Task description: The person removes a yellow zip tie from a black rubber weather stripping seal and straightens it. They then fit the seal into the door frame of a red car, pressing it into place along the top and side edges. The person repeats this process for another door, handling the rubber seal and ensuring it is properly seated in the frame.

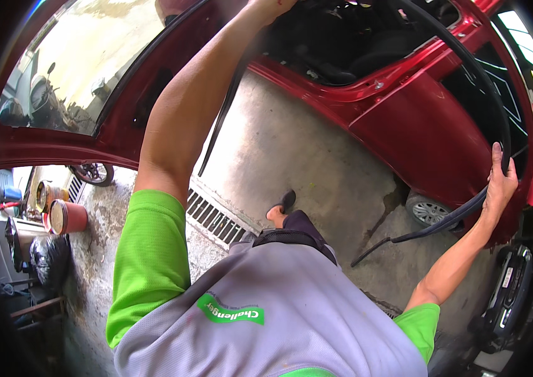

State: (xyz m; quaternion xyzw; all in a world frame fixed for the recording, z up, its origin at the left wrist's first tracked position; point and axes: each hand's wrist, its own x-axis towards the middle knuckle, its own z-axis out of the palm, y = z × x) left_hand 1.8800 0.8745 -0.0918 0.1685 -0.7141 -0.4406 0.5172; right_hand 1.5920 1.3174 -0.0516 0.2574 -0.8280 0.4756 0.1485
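Observation:
My right hand (499,188) is wrapped round a long black rubber seal strip (492,94) at the right. Above the hand the strip arcs up past the red car's (417,119) side to the top edge; below it, a loose end trails toward the floor. My left hand (271,7) is raised to the top edge, partly cut off, with its fingers out of sight. A black strip length (221,125) hangs beside my left forearm; whether that hand grips it cannot be seen.
A red panel with a window (84,69) spans the upper left. Below it are a motorcycle wheel (95,173), buckets (73,217) and a black plastic bag (50,259). A drain grate (216,217) crosses the floor near my foot (275,213). A dark car (510,295) stands lower right.

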